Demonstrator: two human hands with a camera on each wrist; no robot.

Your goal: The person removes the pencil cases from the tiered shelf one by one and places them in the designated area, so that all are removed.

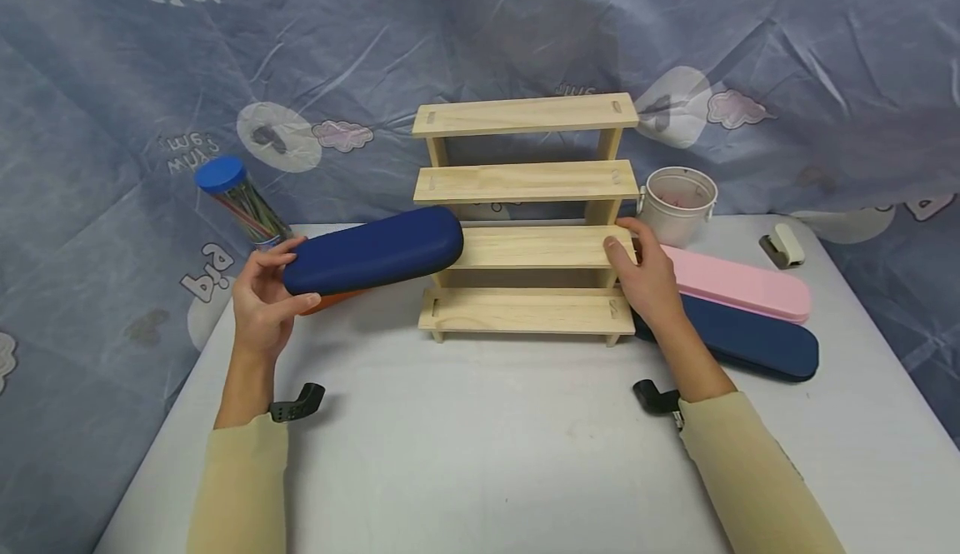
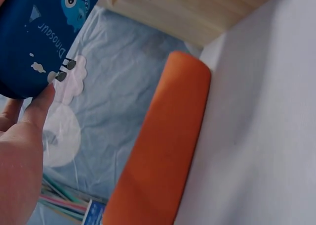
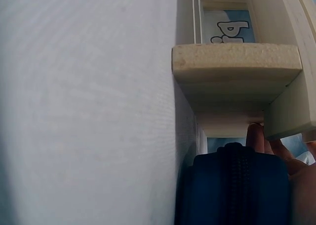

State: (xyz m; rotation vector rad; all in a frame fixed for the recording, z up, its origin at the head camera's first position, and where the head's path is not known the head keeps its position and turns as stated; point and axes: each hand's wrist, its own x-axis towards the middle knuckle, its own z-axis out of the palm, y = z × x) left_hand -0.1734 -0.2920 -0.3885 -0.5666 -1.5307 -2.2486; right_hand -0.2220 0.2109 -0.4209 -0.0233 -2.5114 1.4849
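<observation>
My left hand (image 1: 261, 304) grips one end of a dark blue pencil case (image 1: 375, 247), thumb on the near side. The case is held above the table, its other end overlapping the shelf's left side in the head view. In the left wrist view its face shows a dinosaur print and the word "Dinosaur". A four-tier wooden shelf (image 1: 525, 312) stands at the middle back. With its thumb on top, my right hand (image 1: 649, 277) holds the right end of the second board from the bottom. Fingertips (image 3: 255, 136) show beside the wood in the right wrist view.
An orange case (image 2: 160, 141) lies left of the shelf, near a blue-lidded jar of sticks (image 1: 251, 204). Right of the shelf are a pink case (image 1: 738, 283), a navy case (image 1: 750, 337), a white bucket (image 1: 678, 204) and a stapler (image 1: 782, 246). Patterned cloth (image 1: 480, 29) hangs behind.
</observation>
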